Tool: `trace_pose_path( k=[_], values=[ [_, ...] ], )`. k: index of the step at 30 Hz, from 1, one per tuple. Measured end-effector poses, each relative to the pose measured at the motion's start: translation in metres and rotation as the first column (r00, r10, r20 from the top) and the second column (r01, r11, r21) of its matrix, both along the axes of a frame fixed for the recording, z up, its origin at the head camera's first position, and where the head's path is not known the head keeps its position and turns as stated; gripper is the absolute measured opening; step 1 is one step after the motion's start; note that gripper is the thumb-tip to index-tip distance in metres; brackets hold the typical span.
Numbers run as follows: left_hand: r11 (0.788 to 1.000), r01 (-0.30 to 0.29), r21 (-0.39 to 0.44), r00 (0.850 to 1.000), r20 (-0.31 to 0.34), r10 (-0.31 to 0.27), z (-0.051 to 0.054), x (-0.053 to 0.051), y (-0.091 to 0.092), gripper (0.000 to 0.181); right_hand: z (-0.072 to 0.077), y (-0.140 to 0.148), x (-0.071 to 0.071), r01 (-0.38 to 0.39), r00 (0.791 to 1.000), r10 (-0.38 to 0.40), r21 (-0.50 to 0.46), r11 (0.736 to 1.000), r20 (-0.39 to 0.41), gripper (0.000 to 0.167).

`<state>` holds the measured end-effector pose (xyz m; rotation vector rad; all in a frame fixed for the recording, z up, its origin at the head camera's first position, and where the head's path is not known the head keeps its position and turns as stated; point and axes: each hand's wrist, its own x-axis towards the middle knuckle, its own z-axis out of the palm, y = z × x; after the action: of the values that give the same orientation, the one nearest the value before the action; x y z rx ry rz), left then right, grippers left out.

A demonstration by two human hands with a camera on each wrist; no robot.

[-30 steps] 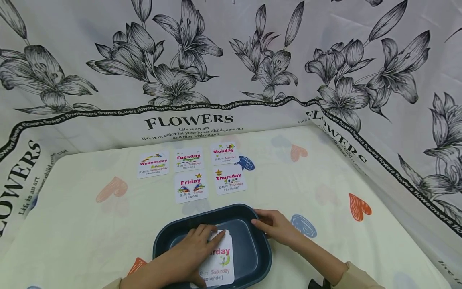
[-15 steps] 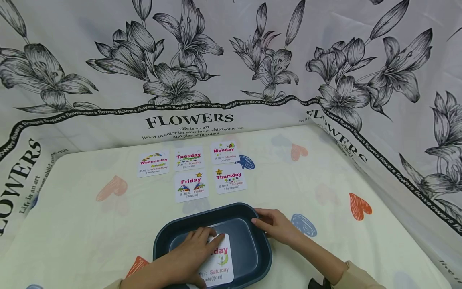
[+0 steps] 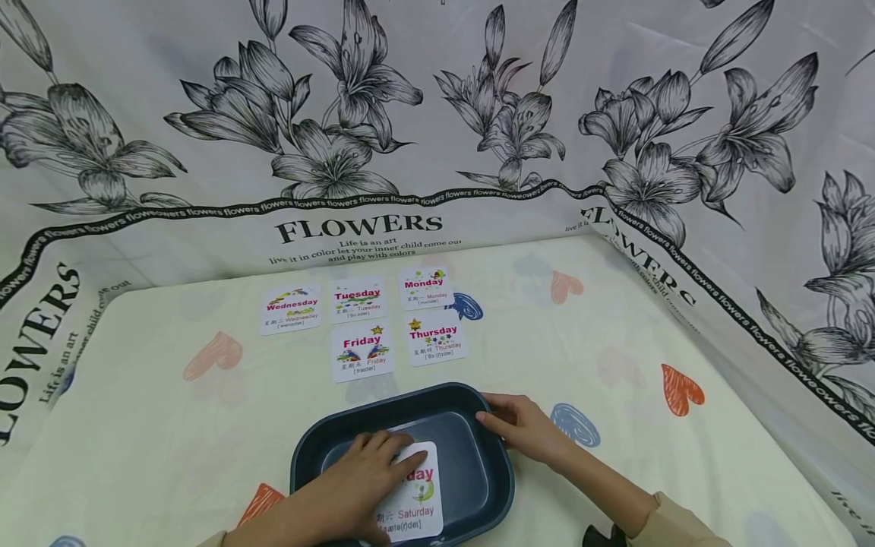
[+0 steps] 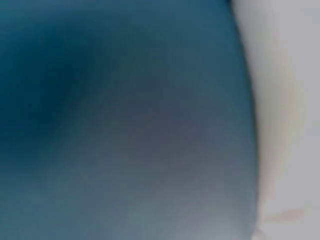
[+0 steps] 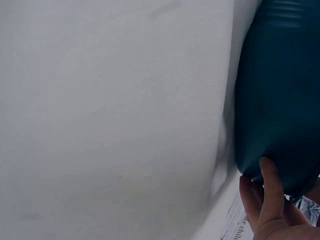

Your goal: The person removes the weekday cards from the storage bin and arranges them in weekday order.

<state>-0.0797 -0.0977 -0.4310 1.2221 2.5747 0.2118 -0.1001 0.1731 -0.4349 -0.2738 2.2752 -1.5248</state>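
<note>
A dark blue tray (image 3: 472, 486) with rounded corners stands at the near middle of the table in the head view. Inside it lies a white card printed "Saturday" (image 3: 427, 494), partly covered by my left hand (image 3: 358, 475). The curled fingers of that hand lie over the card's upper left part, with the thumb near its lower edge. My right hand (image 3: 522, 429) grips the tray's far right corner, thumb over the rim and fingers outside. The right wrist view shows the right hand (image 5: 277, 205) at the tray wall (image 5: 275, 100). The left wrist view is a blur of blue.
Farther back lie cards printed Wednesday (image 3: 290, 308), Tuesday (image 3: 358, 300), Monday (image 3: 425, 289), Friday (image 3: 362, 353) and Thursday (image 3: 436, 339) in two rows. A pale cloth (image 3: 150, 433) with hearts covers the table. Behind it hangs a flower-print curtain (image 3: 478, 216).
The Saturday card has slid slightly toward me and a little left within the tray. My left hand has barely moved, and the right hand has stayed on the tray corner.
</note>
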Motion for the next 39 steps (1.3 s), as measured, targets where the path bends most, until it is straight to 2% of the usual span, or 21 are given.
trace_pose_path(
  k=[8, 16, 25, 33, 39],
  values=[
    [0.999, 0.019, 0.047, 1.0, 0.023, -0.02, -0.0004, 0.0008, -0.0037, 0.106, -0.0012, -0.0011, 0.0002, 0.015, 1.0, -0.015, 0.012, 1.0, 0.016, 0.045],
    [0.998, 0.06, 0.029, 0.997, -0.04, -0.059, -0.0007, 0.001, -0.0016, 0.107, -0.0037, -0.0011, -0.0001, 0.012, 1.0, -0.012, 0.022, 1.0, 0.007, 0.045],
    [0.996, 0.082, 0.048, 0.996, -0.052, -0.079, 0.0011, 0.0004, -0.0014, 0.107, -0.0023, -0.0008, -0.0001, 0.006, 1.0, -0.006, 0.019, 1.0, 0.005, 0.045],
    [0.993, 0.089, 0.078, 0.994, -0.076, -0.083, -0.002, 0.0004, -0.0038, 0.109, -0.0037, -0.0004, -0.0001, 0.007, 1.0, -0.007, 0.015, 1.0, 0.01, 0.046],
    [0.994, 0.073, 0.076, 0.996, -0.053, -0.069, -0.0003, 0.0004, -0.004, 0.108, -0.0033, -0.0002, -0.0005, -0.001, 1.0, 0.001, 0.005, 1.0, 0.003, 0.046]
  ],
)
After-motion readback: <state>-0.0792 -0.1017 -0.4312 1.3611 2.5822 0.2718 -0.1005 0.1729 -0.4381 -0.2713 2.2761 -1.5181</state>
